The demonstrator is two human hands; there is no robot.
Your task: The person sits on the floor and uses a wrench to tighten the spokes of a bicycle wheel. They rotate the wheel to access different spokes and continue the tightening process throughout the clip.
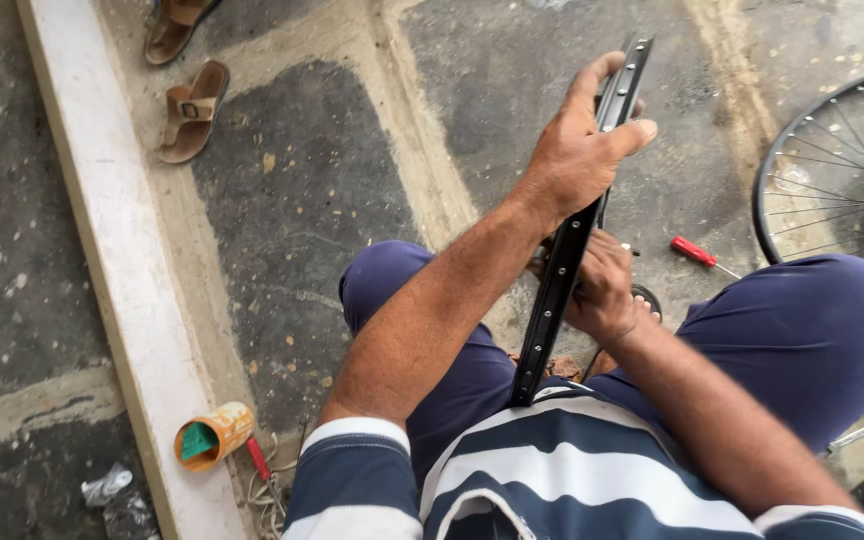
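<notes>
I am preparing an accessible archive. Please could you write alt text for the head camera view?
A seated person holds a black bicycle rim edge-on, left hand gripping its upper part, right hand working lower down. On the stone floor lie a red-handled screwdriver, a spoked wheel, sandals and an orange can.

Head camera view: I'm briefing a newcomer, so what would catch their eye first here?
The black bicycle rim, edge-on at centre, gripped near its top by the left hand and lower down by the right hand. Next, a spoked wheel at the right edge and a red-handled screwdriver on the floor beside it.
</notes>
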